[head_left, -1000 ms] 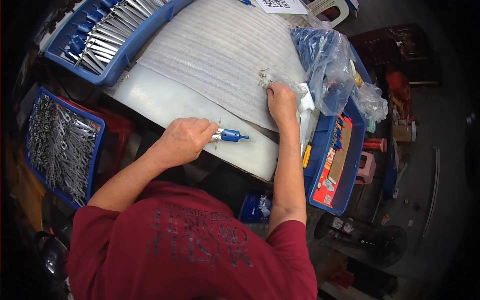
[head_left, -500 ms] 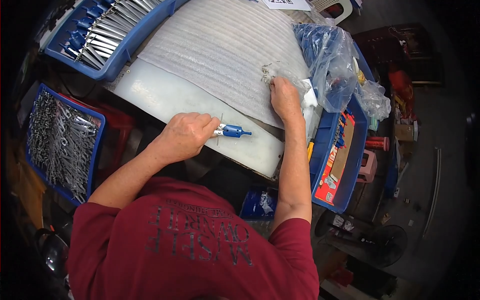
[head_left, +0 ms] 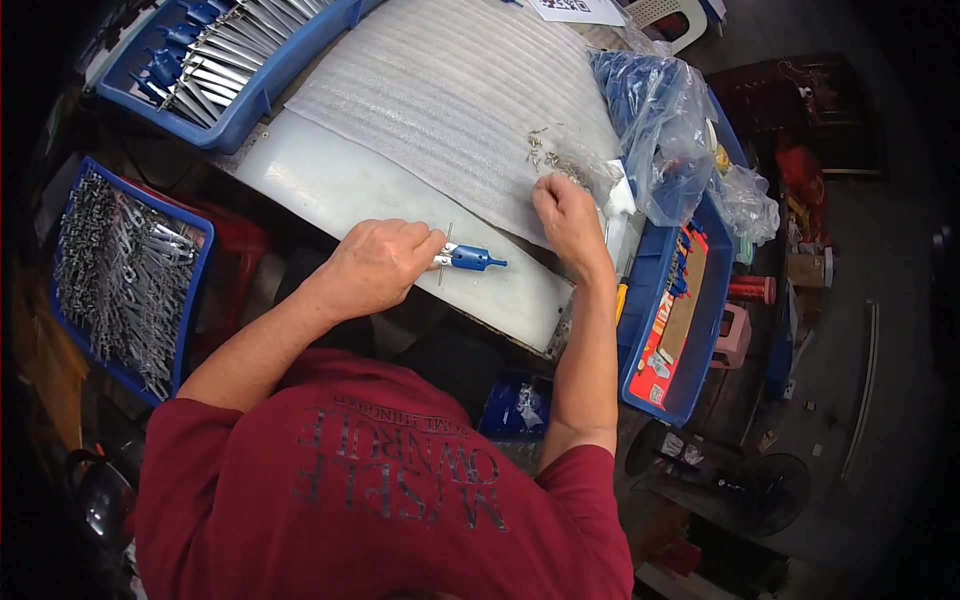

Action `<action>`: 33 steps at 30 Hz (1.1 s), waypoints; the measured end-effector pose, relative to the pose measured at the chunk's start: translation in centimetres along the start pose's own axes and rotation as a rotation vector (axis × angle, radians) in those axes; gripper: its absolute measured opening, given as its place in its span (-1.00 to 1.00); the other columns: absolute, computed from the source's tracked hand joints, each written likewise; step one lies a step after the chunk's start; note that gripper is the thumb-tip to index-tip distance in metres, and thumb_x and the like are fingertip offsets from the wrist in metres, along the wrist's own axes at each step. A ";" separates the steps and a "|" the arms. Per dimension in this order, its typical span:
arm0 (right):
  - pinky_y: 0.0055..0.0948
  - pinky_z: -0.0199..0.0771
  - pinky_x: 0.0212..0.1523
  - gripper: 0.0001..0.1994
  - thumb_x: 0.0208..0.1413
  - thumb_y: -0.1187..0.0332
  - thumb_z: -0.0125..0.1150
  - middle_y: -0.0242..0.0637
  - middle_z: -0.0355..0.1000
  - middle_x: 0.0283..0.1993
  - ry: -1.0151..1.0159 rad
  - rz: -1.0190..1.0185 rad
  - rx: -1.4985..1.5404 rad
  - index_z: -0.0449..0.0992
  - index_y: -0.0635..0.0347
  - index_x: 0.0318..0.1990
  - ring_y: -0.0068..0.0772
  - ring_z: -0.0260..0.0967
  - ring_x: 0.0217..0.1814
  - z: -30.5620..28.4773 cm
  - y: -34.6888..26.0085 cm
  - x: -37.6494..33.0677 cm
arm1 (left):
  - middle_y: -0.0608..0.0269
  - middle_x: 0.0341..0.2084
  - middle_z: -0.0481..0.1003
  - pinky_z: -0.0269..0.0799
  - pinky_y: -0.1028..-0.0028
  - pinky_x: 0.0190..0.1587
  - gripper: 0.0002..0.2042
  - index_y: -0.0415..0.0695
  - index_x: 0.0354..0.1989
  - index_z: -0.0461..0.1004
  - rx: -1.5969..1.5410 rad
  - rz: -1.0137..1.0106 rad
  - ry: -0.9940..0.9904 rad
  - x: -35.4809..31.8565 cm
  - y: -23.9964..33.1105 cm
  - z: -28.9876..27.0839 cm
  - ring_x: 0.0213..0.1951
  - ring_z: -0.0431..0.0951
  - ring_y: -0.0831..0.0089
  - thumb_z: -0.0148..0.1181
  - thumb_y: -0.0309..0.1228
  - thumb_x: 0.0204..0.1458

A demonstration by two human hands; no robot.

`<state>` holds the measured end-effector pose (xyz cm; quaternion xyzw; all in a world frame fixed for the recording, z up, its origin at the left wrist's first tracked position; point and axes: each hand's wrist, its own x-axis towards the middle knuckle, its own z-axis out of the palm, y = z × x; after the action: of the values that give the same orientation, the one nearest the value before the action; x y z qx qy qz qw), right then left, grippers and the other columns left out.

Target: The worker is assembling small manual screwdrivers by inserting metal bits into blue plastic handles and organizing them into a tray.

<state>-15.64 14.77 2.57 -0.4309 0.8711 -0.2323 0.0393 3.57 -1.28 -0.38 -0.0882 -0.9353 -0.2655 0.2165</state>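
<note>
My left hand (head_left: 382, 264) is closed around the silver shank of a metal piece with a blue cylindrical end (head_left: 468, 257) and a narrow tip pointing right. A thin metal crossbar runs through it by my fingertips. It lies just over the pale smooth board (head_left: 330, 180) at the table's near side. My right hand (head_left: 571, 222) is closed, its fingertips pressed together on the near side of a small pile of metal screws (head_left: 545, 152). Whatever those fingertips hold is too small or hidden to make out.
White ribbed foam sheet (head_left: 450, 90) covers the far tabletop. Blue bins stand around: one with silver rods and blue ends (head_left: 225, 135), one of metal parts (head_left: 185, 300) at left, another (head_left: 690, 395) at right. Clear plastic bags (head_left: 655, 130) lie beyond my right hand.
My right hand has drawn back slightly from the screw pile toward me, its fingers curled more. The left hand keeps its hold on the blue-ended piece, nearly still.
</note>
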 end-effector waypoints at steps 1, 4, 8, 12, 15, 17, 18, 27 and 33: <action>-0.43 0.24 -0.44 -0.83 0.02 0.37 0.01 -0.22 0.27 -0.58 -0.088 0.065 0.188 0.36 0.34 -0.42 -0.44 0.23 -0.51 -0.5 -1.0 -0.7 | 0.19 -0.64 0.26 0.27 0.33 -0.54 -0.87 -0.17 -0.44 0.28 -0.003 -0.001 0.000 0.0 0.0 0.1 -0.55 0.37 0.25 0.09 -0.47 -0.16; -0.53 0.18 -0.48 -0.82 0.03 0.37 0.02 -0.33 0.17 -0.62 -0.230 0.059 0.306 0.34 0.33 -0.45 -0.61 0.08 -0.51 -1.1 -3.1 -2.5 | 0.19 -0.64 0.26 0.27 0.33 -0.54 -0.86 -0.17 -0.44 0.28 0.008 -0.004 -0.012 -0.1 -0.2 0.2 -0.55 0.37 0.25 0.10 -0.46 -0.16; -0.46 0.19 -0.51 -0.84 0.02 0.39 0.04 -0.25 0.19 -0.62 -0.284 0.009 0.287 0.35 0.33 -0.45 -0.49 0.13 -0.55 -1.3 -5.1 -4.1 | 0.20 -0.63 0.27 0.27 0.34 -0.53 -0.85 -0.17 -0.44 0.28 0.030 -0.011 -0.026 0.0 -0.1 0.3 -0.55 0.37 0.26 0.10 -0.44 -0.15; -0.37 0.24 -0.48 -0.86 0.00 0.40 0.04 -0.09 0.27 -0.57 -0.250 -0.036 0.221 0.36 0.32 -0.46 -0.20 0.22 -0.55 -0.4 -5.4 -4.6 | 0.21 -0.63 0.27 0.28 0.35 -0.53 -0.86 -0.17 -0.44 0.28 0.062 -0.009 -0.029 0.0 0.1 0.3 -0.55 0.37 0.28 0.10 -0.44 -0.15; -0.33 0.25 -0.47 -0.86 -0.01 0.39 0.04 -0.07 0.29 -0.56 -0.243 -0.031 0.188 0.36 0.32 -0.47 -0.13 0.25 -0.53 0.0 -5.7 -4.6 | 0.21 -0.63 0.27 0.29 0.36 -0.53 -0.86 -0.17 -0.44 0.28 0.070 -0.002 -0.022 -0.1 0.0 0.4 -0.55 0.38 0.28 0.09 -0.44 -0.15; -0.31 0.25 -0.46 -0.85 -0.02 0.39 0.03 -0.05 0.29 -0.55 -0.236 -0.034 0.161 0.37 0.32 -0.47 -0.08 0.26 -0.51 0.2 -5.7 -4.7 | 0.21 -0.63 0.27 0.29 0.36 -0.53 -0.86 -0.17 -0.44 0.28 0.079 -0.005 -0.025 -0.2 0.1 0.5 -0.55 0.38 0.29 0.09 -0.45 -0.15; -0.29 0.26 -0.45 -0.85 -0.02 0.39 0.03 -0.03 0.30 -0.54 -0.228 -0.036 0.134 0.37 0.32 -0.46 -0.04 0.27 -0.49 0.3 -5.7 -4.7 | 0.22 -0.63 0.27 0.29 0.36 -0.53 -0.87 -0.17 -0.44 0.28 0.089 -0.006 -0.029 -0.2 0.1 0.5 -0.55 0.37 0.29 0.09 -0.45 -0.15; -0.26 0.28 -0.44 -0.83 -0.06 0.38 0.03 0.04 0.33 -0.56 -0.192 0.081 0.050 0.40 0.34 -0.49 0.01 0.32 -0.48 0.7 -6.7 -4.7 | 0.23 -0.63 0.26 0.30 0.37 -0.53 -0.88 -0.16 -0.44 0.28 0.135 0.000 -0.020 -0.2 0.2 0.7 -0.55 0.38 0.31 0.05 -0.46 -0.18; -0.10 0.28 -0.36 -0.84 -0.10 0.39 0.00 0.06 0.35 -0.51 -0.183 0.176 0.100 0.39 0.32 -0.53 0.11 0.31 -0.39 1.0 -7.2 -4.6 | 0.23 -0.63 0.27 0.30 0.38 -0.52 -0.88 -0.16 -0.45 0.28 0.153 -0.011 -0.062 -0.2 0.2 0.6 -0.55 0.38 0.32 0.04 -0.47 -0.18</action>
<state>-7.16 14.19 4.25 -0.3698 0.8856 -0.2308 0.1603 3.57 -0.81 -0.82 -0.0745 -0.9596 -0.1918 0.1919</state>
